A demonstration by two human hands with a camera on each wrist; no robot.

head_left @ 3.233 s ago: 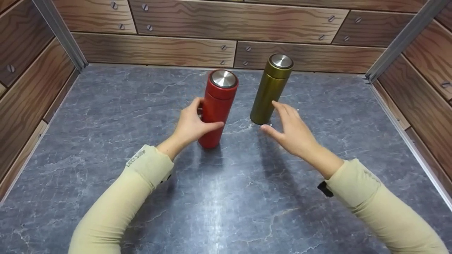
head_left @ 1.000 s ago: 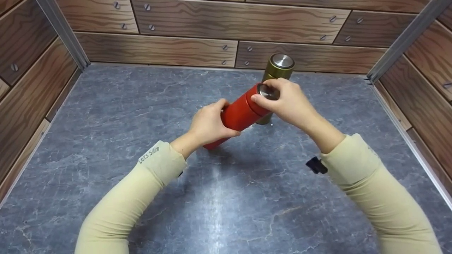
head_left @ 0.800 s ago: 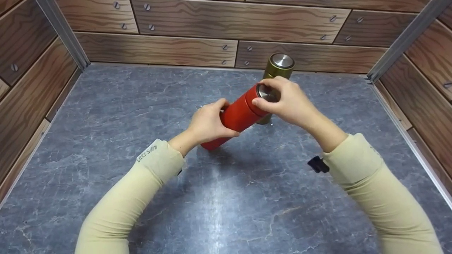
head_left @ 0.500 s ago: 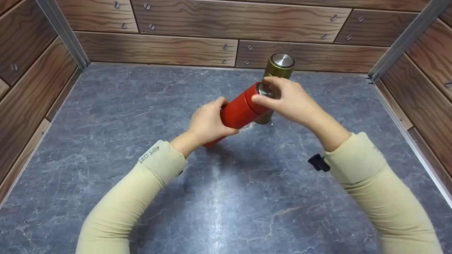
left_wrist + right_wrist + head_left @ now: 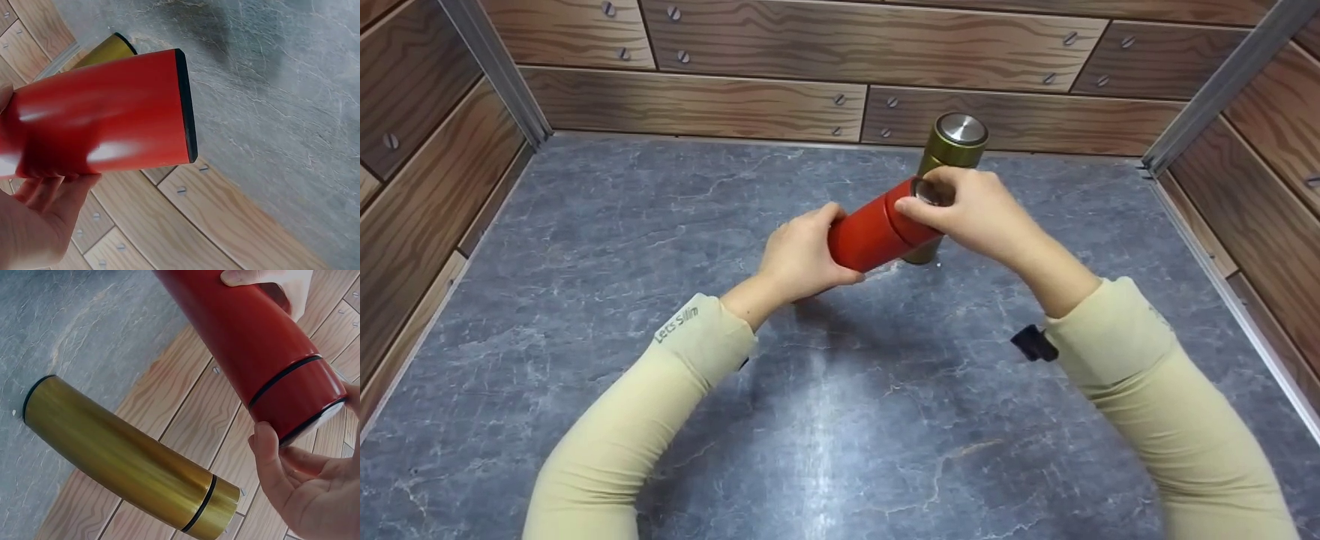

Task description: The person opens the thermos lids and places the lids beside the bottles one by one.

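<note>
A red thermos flask (image 5: 870,236) leans steeply to the right in the head view, its lid end up. My left hand (image 5: 801,253) grips its body, thumb on the near side. At the upper end, the fingers and thumb of my right hand (image 5: 986,217) hold the lid (image 5: 298,399), just past the dark seam where it meets the body. The flask's dark base (image 5: 187,107) shows in the left wrist view, over the grey surface. Behind the lid stands an olive-gold thermos flask (image 5: 952,154), upright and partly hidden by the red flask and my right hand.
The grey marbled tabletop (image 5: 660,202) is bounded by wood-patterned panels (image 5: 750,105) at the back and both sides. Metal corner posts (image 5: 495,71) stand at the back corners. A black strap piece (image 5: 1033,343) sticks out under the right cuff.
The red flask has gone from upright to tilted right, and its base has lifted recently. My right hand has moved from beside the gold flask onto the red flask's lid. The gold flask stays put.
</note>
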